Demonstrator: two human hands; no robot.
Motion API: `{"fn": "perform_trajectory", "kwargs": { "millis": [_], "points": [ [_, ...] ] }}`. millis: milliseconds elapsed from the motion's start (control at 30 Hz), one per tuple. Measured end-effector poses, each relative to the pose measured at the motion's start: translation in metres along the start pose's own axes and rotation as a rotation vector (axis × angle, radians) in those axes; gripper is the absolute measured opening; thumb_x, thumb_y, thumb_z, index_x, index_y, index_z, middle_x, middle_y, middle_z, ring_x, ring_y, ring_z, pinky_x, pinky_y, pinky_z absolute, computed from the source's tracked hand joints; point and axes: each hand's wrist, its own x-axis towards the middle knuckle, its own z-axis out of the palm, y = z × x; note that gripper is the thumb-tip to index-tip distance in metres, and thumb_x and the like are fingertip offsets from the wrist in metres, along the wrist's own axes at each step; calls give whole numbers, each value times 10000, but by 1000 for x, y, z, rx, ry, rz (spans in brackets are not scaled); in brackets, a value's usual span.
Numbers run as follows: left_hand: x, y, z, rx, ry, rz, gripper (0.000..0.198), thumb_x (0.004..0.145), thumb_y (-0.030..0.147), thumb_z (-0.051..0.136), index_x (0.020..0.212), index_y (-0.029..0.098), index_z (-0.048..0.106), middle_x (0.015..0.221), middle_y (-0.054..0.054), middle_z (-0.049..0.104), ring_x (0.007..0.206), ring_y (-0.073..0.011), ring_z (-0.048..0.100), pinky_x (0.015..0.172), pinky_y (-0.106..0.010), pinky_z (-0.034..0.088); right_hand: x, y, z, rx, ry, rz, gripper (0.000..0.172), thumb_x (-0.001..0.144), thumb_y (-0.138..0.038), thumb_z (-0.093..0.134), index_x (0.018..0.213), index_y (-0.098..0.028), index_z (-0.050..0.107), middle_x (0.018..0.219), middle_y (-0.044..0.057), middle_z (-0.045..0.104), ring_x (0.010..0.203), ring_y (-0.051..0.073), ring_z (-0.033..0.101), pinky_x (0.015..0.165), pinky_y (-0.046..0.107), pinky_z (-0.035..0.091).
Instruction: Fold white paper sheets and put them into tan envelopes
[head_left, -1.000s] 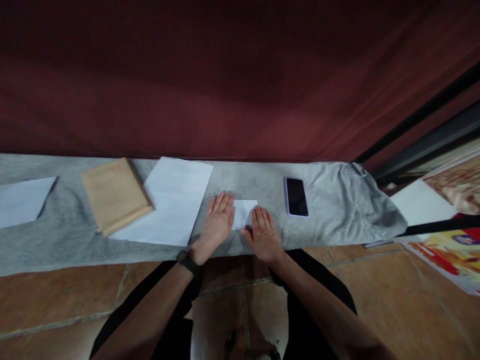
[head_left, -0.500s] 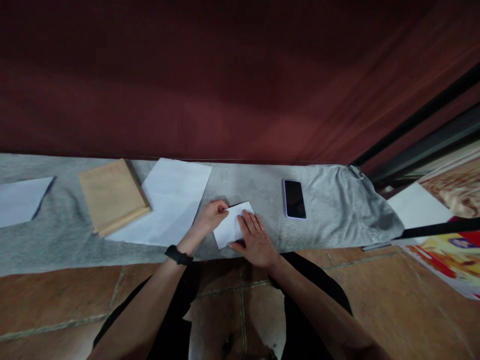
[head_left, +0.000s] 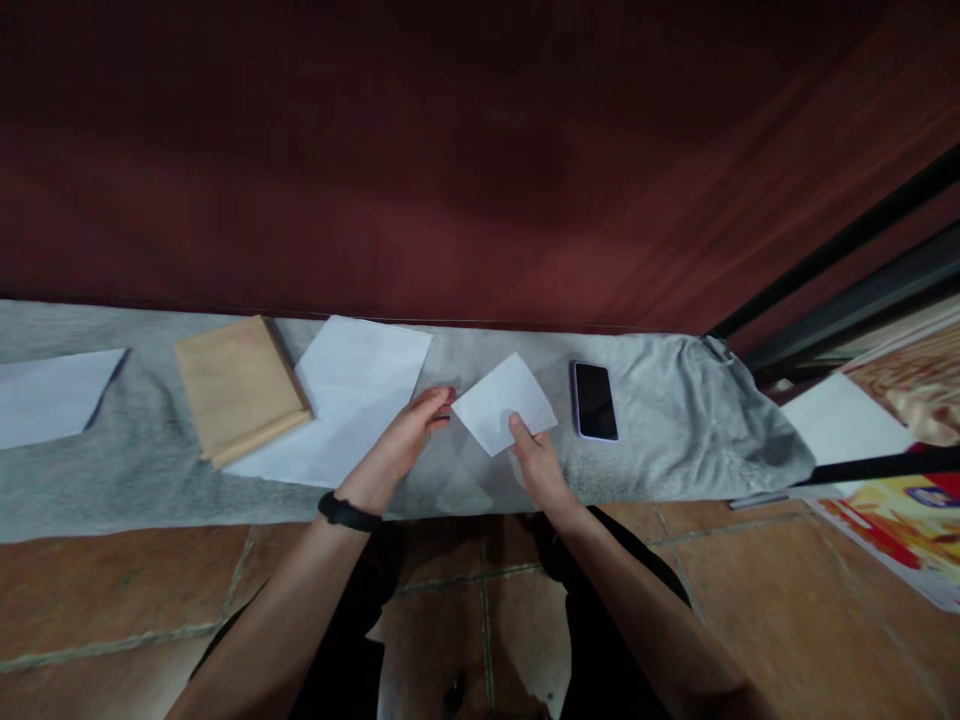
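Note:
A small folded white paper (head_left: 504, 401) is lifted above the grey cloth (head_left: 660, 440). My right hand (head_left: 534, 462) pinches its near edge with thumb on top. Beside the paper's left corner is my left hand (head_left: 409, 432), fingers loosely curled and fingertips at the corner; I cannot tell whether they grip it. A black band sits on my left wrist. A larger white sheet (head_left: 352, 395) lies flat just left of my left hand.
A tan envelope (head_left: 236, 390) lies left of the large sheet, another white sheet (head_left: 52, 395) at far left. A dark phone (head_left: 595, 399) rests right of the folded paper. Dark red curtain behind. Tiled floor below, colourful printed material (head_left: 900, 500) at right.
Both hands were pressing the folded paper flat on the cloth; they then picked it up, and now my right hand holds it raised and turned toward the right.

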Motion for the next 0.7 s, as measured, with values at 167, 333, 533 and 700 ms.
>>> {"fn": "perform_trajectory", "kwargs": {
  "millis": [167, 333, 533, 700],
  "points": [
    [-3, -16, 1, 76, -98, 28, 452, 699, 361, 775, 1103, 170, 704, 931, -35, 733, 830, -180, 655, 722, -272, 500, 2, -3, 6, 700, -25, 353, 515, 939, -542, 594, 1327, -204, 614, 1188, 84, 763, 1043, 241, 732, 867, 363, 596],
    [9, -28, -15, 443, 14, 164, 344, 741, 203, 621, 1072, 182, 712, 741, 13, 670, 681, -164, 605, 634, -264, 474, 9, 15, -8, 684, 68, 512, 398, 707, -426, 777, 1044, -227, 705, 961, 20, 770, 842, 219, 711, 644, 296, 560],
    [15, -32, -17, 856, 74, 308, 470, 818, 106, 563, 1265, 195, 677, 851, -15, 713, 773, -185, 656, 777, -315, 547, 20, 29, -18, 104, 33, 358, 484, 798, -289, 627, 1271, -185, 625, 783, -3, 712, 692, 200, 659, 688, 319, 540],
    [4, -29, -4, 1165, 139, 457, 523, 876, 54, 488, 1373, 165, 606, 1232, -123, 680, 1032, -226, 690, 973, -370, 550, 11, 14, -18, -460, -113, 220, 605, 921, -214, 520, 1521, -197, 447, 1041, 89, 766, 916, 264, 731, 852, 370, 552]
  ]
}}
